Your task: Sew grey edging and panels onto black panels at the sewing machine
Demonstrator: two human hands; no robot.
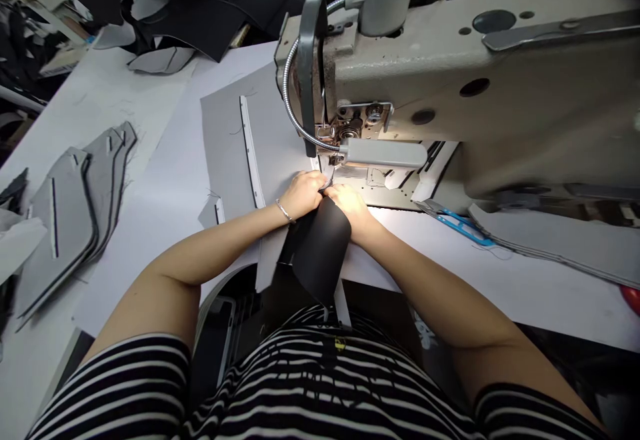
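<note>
My left hand (303,195), with a silver bracelet at the wrist, is closed on the edge of a fabric panel right in front of the sewing machine's (400,73) needle area. Beside it, my right hand (349,207) pinches the same edge, its fingertips almost touching the left ones. The fabric panel (323,250) is black on the side facing me and curls down over the table edge toward my lap. A larger grey piece (227,140) with a white strip (251,153) along it lies flat to the left. My fingers partly hide the stitching spot.
Stacked grey padded pieces (67,207) lie on the left table. Blue-handled snips (463,227) rest right of the machine bed, beside more grey pieces (565,240). A grey lamp (385,153) on a flexible metal neck lights the needle area. Dark material (215,7) is heaped at the back.
</note>
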